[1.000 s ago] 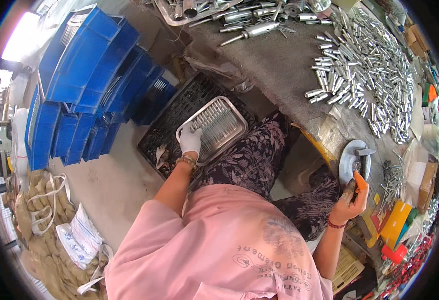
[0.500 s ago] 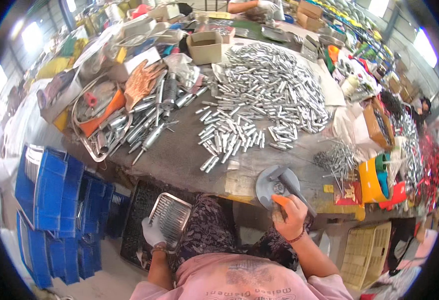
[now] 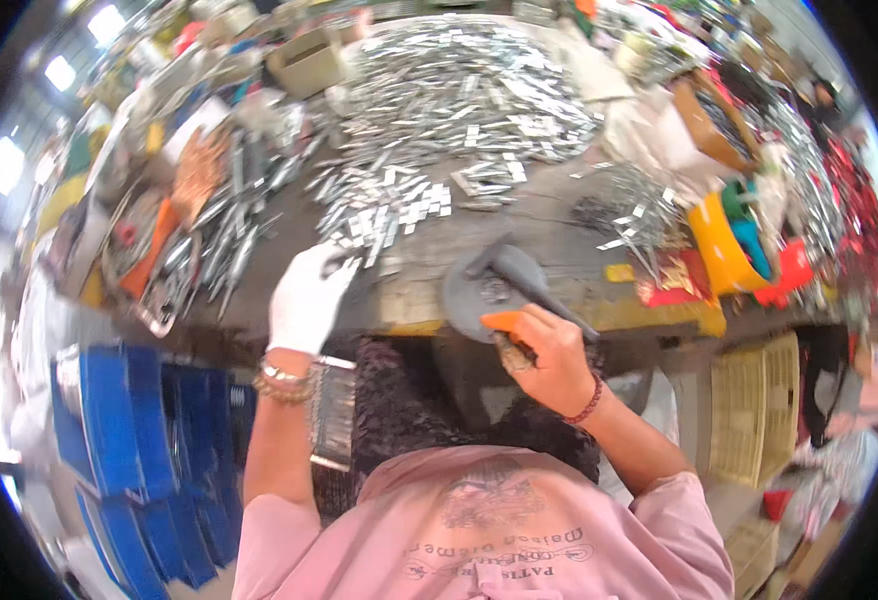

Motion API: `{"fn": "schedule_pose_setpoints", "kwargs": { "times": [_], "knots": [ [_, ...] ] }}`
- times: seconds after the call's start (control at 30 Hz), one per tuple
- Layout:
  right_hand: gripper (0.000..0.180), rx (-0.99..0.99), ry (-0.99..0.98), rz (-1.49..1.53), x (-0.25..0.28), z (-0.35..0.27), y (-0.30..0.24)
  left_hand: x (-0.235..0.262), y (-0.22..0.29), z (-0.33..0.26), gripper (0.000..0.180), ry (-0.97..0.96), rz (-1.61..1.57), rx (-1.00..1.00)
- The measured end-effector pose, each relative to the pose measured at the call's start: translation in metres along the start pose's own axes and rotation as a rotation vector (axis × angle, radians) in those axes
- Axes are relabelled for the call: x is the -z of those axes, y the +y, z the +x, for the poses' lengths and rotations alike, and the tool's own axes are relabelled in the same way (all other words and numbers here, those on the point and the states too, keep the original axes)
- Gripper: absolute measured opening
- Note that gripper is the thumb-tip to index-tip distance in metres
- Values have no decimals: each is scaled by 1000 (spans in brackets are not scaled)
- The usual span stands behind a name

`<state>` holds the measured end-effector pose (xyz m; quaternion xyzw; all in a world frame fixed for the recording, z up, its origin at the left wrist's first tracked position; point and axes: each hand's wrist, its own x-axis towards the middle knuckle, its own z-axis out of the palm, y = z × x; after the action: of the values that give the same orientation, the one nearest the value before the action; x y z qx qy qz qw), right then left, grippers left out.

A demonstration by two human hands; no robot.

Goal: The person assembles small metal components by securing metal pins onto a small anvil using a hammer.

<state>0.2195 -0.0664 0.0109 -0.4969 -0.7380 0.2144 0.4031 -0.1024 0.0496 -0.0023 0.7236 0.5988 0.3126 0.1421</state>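
Note:
My left hand (image 3: 306,300), in a white glove, reaches to the near edge of a pile of short silvery metal sleeves (image 3: 384,205). Its fingertips are among the closest pieces; blur hides whether they grip one. My right hand (image 3: 549,362) is closed in front of a round grey plate (image 3: 456,300), with an orange cover on one finger. Something small and tan-grey shows at its curled fingers, too unclear to name. A hammer (image 3: 534,282) lies across the plate, its handle slanting past my right hand. Below my left wrist, a metal tray (image 3: 333,415) rests at my lap.
Longer metal rods and an orange glove (image 3: 202,170) lie at the left of the bench. Thin pins (image 3: 629,215), a yellow container (image 3: 727,242) and a cardboard box (image 3: 719,125) are at the right. Blue bins (image 3: 124,420) stand lower left, a cream crate (image 3: 754,410) lower right.
My left hand has left the metal tray and moved up to the sleeves on the bench. My right hand stays by the plate. The whole view has shifted.

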Motion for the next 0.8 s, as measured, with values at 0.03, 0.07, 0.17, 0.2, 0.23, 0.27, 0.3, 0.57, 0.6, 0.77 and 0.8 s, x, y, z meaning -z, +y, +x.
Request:
{"fn": "schedule_pose_setpoints", "kwargs": {
  "times": [0.03, 0.07, 0.17, 0.2, 0.23, 0.27, 0.3, 0.57, 0.6, 0.77, 0.8],
  "knots": [
    [33, 34, 34, 10, 7, -5, 1, -4, -10, 6, 33, -90, -48, 75],
    [33, 13, 61, -9, 19, -10, 0, -1, -21, 10, 36, -170, -77, 161],
    [33, -63, 91, -146, 54, -19, 5, -3, -4, 20, 49, -255, 20, 158],
    [33, -49, 124, -216, 64, -16, 14, -1, -11, 21, 52, -271, -14, 152],
    [32, -124, 160, -296, 76, -15, 23, -1, -14, 21, 54, -280, -77, 164],
    [31, -198, 195, -374, 87, -12, 35, -1, -13, 22, 56, -287, -139, 178],
    [28, -178, 211, -473, 100, -7, 47, 3, -4, 23, 59, -283, -94, 188],
    [6, -1, 33, -949, 116, 25, 126, -7, -12, 23, 59, -201, 17, 183],
    [6, 19, -23, -952, 114, 24, 126, -8, -15, 19, 60, -194, 39, 187],
    [16, 67, 72, -782, 113, 24, 74, 3, 4, 10, 57, -200, 115, 255],
    [19, 58, 103, -688, 107, 22, 55, 3, 10, 11, 57, -186, 118, 263]
  ]
}}
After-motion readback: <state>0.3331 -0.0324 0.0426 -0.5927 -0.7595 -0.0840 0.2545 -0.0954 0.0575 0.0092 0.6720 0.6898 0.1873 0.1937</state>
